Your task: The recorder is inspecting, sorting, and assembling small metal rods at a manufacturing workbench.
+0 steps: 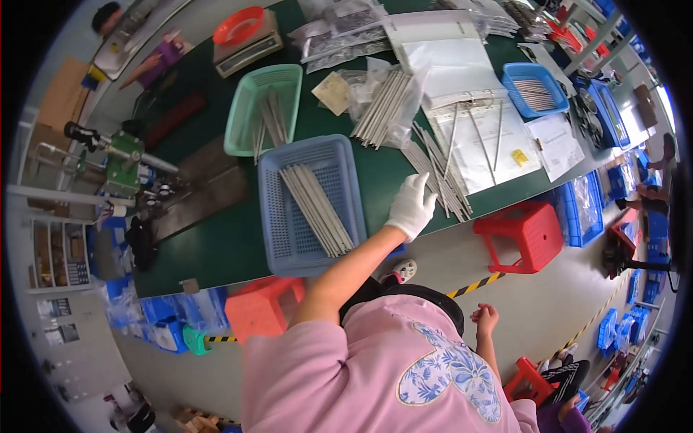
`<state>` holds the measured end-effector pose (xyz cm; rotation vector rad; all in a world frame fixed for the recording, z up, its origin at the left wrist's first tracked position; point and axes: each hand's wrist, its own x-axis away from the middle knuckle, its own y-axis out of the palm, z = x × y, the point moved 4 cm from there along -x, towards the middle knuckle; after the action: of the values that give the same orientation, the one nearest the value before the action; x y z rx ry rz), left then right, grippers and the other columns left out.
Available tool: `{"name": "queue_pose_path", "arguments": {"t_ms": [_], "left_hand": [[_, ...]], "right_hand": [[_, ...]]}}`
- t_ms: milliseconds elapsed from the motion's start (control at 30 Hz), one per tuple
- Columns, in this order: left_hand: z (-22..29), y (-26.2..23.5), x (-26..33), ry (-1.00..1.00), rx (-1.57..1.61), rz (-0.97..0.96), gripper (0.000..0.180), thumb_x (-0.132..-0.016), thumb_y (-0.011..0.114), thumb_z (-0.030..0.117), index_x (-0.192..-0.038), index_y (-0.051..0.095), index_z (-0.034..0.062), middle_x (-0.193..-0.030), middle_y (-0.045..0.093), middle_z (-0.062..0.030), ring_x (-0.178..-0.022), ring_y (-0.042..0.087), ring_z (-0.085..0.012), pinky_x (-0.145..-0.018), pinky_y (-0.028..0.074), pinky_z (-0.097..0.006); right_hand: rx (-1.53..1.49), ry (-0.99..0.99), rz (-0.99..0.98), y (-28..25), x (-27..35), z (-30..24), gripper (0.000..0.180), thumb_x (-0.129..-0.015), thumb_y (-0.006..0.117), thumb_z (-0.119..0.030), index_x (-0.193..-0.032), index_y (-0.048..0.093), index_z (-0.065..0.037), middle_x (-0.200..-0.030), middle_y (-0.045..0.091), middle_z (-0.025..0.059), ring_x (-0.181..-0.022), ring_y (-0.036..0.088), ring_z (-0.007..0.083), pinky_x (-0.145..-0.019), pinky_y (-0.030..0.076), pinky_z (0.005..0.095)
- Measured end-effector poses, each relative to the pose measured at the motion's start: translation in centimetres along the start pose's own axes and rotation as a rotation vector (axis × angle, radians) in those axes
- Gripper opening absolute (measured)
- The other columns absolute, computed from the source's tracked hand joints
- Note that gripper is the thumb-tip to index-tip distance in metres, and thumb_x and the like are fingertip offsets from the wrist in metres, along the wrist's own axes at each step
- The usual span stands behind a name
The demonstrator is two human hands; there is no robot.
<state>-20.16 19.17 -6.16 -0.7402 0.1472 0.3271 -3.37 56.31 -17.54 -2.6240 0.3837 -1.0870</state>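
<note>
- I see the left hand (411, 206), in a white glove, reaching onto the green surface (216, 245); its fingers look loosely curled over the near ends of a fan of thin metal rods (437, 173). Whether it already pinches one I cannot tell.
- The rods lie just right of the blue basket (310, 206), spread loose, partly overlapping a sheet of white paper (491, 144).
- My judgement: each rod is light, stiff and slick; a gloved fingertip may roll it. Best taken near the end closest to the basket, pinched from above, or several gathered at once.
- The blue basket itself holds a neat bundle of similar rods (317, 209); behind it, a green basket (263, 108) holds a few more.
- Beyond the basket, a clear bag of rods (382, 105) lies open.
- The right hand (485, 317), bare, hangs low off the surface, well right of the basket, fingers loosely curled, holding nothing I can see.
- A red stool (523, 234) stands on the floor right of the basket; nothing blocks the reach.
</note>
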Motion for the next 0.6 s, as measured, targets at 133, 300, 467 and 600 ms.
{"name": "queue_pose_path", "arguments": {"t_ms": [133,300,467,600], "left_hand": [[-2.2,-12.6,2.9,0.43,-0.265,0.002,0.017,-0.068,0.053,0.007,-0.084,0.059,0.0071,-0.078,0.056,-0.0067,-0.074,0.055,-0.0261,-0.065,0.045,-0.037],[-9.8,-16.1,8.2,0.639,-0.7,-0.526,0.037,-0.067,0.05,0.011,-0.104,0.055,0.0092,-0.1,0.053,-0.0099,-0.097,0.051,-0.0242,-0.081,0.041,-0.035],[-10.6,-13.3,7.6,0.757,-0.549,-0.717,0.028,-0.07,0.05,0.014,-0.096,0.057,0.0087,-0.091,0.054,-0.0082,-0.089,0.053,-0.024,-0.079,0.041,-0.035],[-10.0,-12.7,6.7,0.861,-0.537,-0.889,0.02,-0.063,0.055,0.013,-0.082,0.058,0.0064,-0.084,0.053,-0.0081,-0.082,0.054,-0.0246,-0.07,0.045,-0.036]], "right_hand": [[0.007,-0.156,-0.064,3.0,-1.1,-2.1,0.019,-0.079,0.046,-0.004,-0.093,0.057,0.003,-0.069,0.06,0.0081,-0.057,0.058,0.014,-0.051,0.045,0.0233],[0.049,-0.315,-0.085,8.1,1.8,-4.6,0.026,-0.073,0.049,0.002,-0.098,0.056,0.005,-0.084,0.063,0.0095,-0.067,0.06,0.0137,-0.062,0.046,0.0229],[-0.001,-0.27,-0.042,11.0,6.3,-3.4,0.026,-0.076,0.048,0.001,-0.102,0.055,0.002,-0.085,0.063,0.0074,-0.068,0.06,0.0124,-0.056,0.044,0.0199],[-0.033,-0.353,0.035,12.2,10.0,-2.3,0.025,-0.077,0.048,0.001,-0.101,0.055,0.002,-0.084,0.063,0.0074,-0.067,0.06,0.0122,-0.055,0.043,0.0197]]}}
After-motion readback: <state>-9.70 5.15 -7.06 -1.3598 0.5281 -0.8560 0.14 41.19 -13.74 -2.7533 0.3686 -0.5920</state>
